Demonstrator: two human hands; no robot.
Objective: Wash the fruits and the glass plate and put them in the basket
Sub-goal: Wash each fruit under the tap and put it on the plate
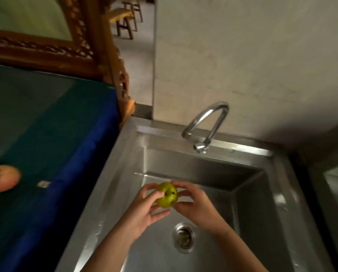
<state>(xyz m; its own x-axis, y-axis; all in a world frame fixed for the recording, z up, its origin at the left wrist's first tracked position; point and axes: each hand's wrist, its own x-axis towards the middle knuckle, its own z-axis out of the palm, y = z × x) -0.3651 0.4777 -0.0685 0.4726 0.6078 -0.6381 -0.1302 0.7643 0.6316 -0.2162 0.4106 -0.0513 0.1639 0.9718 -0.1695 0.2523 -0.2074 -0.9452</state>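
Note:
A small green fruit [167,195] with a dark stem end facing up is held over the steel sink [125,163], in front of the tap. My left hand [144,209] pinches it from the left with thumb and fingertips. My right hand [195,205] grips it from the right, fingers curled round its top and bottom. A red-yellow apple [2,178] lies on the dark table at the far left. No water shows at the tap spout. Neither the glass plate nor the basket is in view.
A curved chrome tap [205,124] stands at the sink's back rim, its spout over the basin. The drain [183,237] sits below my hands. A blue-edged dark table [56,124] adjoins the sink on the left, with a small pale scrap [44,183] on it. A carved wooden frame [89,46] rises behind.

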